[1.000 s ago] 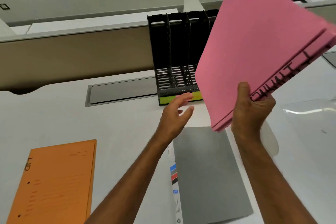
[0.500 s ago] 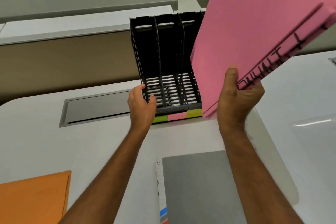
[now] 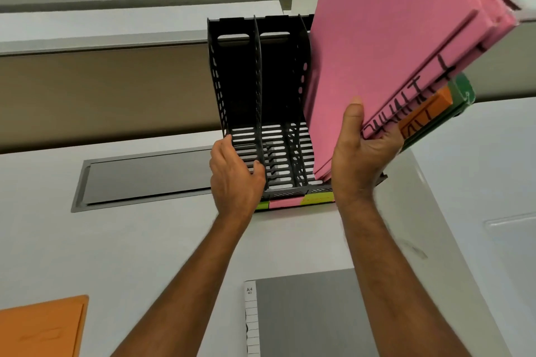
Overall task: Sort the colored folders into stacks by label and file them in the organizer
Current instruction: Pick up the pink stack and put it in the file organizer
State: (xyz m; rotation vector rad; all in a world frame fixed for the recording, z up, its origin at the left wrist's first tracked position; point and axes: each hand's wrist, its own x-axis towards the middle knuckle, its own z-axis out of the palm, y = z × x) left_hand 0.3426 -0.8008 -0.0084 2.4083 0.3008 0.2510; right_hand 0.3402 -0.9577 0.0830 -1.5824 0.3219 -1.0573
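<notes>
A black slotted organizer (image 3: 237, 75) stands at the back of the white desk, with green, pink and yellow labels (image 3: 285, 202) on its front lip. My left hand (image 3: 235, 180) grips its front left corner. My right hand (image 3: 359, 153) holds a stack of pink folders (image 3: 385, 46) tilted over the right slots, their lower corner down near the slot floor. Black handwriting runs along their spines. An orange folder (image 3: 426, 113) and a green folder (image 3: 461, 93) stand in the organizer's far right slot behind them. Another orange folder (image 3: 43, 327) lies flat at bottom left.
A grey A4 pad (image 3: 307, 313) lies on the desk between my forearms. A recessed metal cable flap (image 3: 145, 177) sits left of the organizer. A beige partition (image 3: 101, 90) runs behind the desk. A clear plastic sheet (image 3: 510, 240) lies at right.
My left hand went from hovering to gripping the organizer's front left corner. The pink folders have come lower and closer to the right slots. The view has shifted forward.
</notes>
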